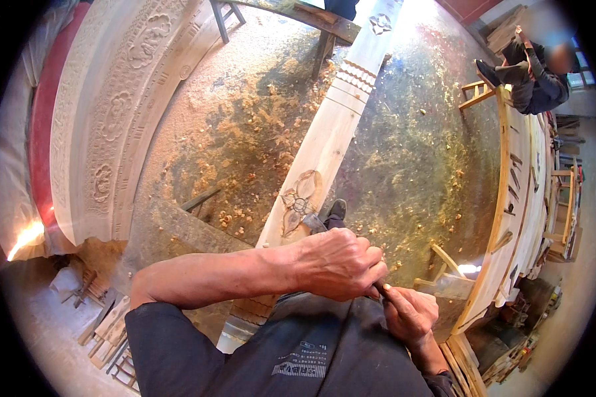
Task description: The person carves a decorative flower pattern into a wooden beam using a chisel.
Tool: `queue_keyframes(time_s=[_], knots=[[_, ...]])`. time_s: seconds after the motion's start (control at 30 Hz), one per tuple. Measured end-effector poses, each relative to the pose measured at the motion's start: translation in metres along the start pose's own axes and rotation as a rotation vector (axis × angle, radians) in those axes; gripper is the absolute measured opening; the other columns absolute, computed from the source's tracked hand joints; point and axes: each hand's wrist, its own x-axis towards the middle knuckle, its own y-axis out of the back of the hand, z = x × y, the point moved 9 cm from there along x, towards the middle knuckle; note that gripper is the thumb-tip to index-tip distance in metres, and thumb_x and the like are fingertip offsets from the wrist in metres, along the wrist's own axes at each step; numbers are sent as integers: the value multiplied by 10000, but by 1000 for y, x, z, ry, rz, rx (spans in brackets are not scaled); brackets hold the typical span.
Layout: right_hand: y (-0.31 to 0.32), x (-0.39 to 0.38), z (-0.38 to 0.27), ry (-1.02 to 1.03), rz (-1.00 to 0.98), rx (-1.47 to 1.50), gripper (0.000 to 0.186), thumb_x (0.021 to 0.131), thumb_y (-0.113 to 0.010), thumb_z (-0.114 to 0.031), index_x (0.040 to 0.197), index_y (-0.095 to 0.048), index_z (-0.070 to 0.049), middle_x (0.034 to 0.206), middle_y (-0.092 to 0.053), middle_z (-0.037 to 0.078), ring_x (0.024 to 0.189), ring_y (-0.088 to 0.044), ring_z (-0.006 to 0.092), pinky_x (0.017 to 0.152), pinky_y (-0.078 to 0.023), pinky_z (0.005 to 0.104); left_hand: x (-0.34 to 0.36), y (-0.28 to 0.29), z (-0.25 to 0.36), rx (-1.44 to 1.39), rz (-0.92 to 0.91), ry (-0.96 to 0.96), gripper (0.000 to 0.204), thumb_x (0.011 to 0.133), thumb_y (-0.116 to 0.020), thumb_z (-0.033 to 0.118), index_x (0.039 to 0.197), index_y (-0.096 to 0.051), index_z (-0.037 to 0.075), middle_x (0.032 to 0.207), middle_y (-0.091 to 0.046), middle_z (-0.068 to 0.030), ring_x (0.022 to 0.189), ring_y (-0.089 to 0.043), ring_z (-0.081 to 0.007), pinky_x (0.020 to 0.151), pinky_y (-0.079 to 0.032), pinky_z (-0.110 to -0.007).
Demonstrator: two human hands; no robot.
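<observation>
A woodcarver's left hand (pixel 338 263) closes over the top of a slim chisel (pixel 382 288), while the right hand (pixel 409 313) grips it from below — both held over the lap, at the near end of a long pale plank (pixel 331 139) bearing a carved flower (pixel 300 200). Wood shavings (pixel 245 126) litter the floor (pixel 410 152) — another person (pixel 533 73) sits beyond.

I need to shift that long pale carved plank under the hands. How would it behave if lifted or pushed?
The plank looks stiff, probably heavy: long, solid wood. Flat faces suggest it would slide rather than roll. The left hand and right hand work by its carved flower, whose thin edges may chip.
</observation>
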Motion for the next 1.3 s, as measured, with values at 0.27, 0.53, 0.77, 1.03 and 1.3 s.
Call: queue_keyframes(time_s=[0.27, 0.53, 0.77, 1.03, 1.3], knots=[[-8, -9, 16, -128, 102, 64, 394, 809, -748, 120, 1174, -824, -8, 804, -758, 134, 619, -715, 241, 553, -526, 341, 3, 21, 8, 138, 98, -83, 315, 947, -753, 367, 850, -630, 94, 880, -614, -21, 838, -630, -187, 663, -492, -316], [46, -47, 73, -561, 241, 125, 325, 953, -711, 52, 1264, -803, 31, 744, -703, -5, 570, -555, 36, 534, -411, 218, -56, 97, -24, 392, 322, 492, 390, 863, -881, 191, 1190, -739, 33, 1167, -741, -129, 1058, -723, -281, 877, -601, -414], [30, -43, 77, -599, 220, 296, 383, 889, -743, 112, 1263, -792, 45, 917, -823, 157, 752, -785, 162, 696, -600, 283, -82, 109, -47, 216, 279, 784, 372, 738, -957, 96, 1067, -786, 61, 1086, -748, -101, 1037, -721, -308, 841, -583, -422], [30, -42, 75, -573, 226, 291, 328, 949, -680, 101, 1261, -779, 82, 787, -728, 69, 650, -664, 100, 613, -533, 251, -62, 98, -27, 510, 143, 454, 244, 782, -847, 97, 1011, -768, 62, 1044, -727, -75, 1008, -744, -261, 788, -607, -395], [29, -37, 73, -521, 221, 268, 334, 943, -680, 100, 1261, -779, 84, 774, -717, 59, 619, -637, 84, 585, -502, 239, -60, 88, -37, 491, 43, 442, 174, 863, -756, 106, 1025, -722, 52, 1023, -675, -67, 985, -699, -236, 743, -587, -370]])
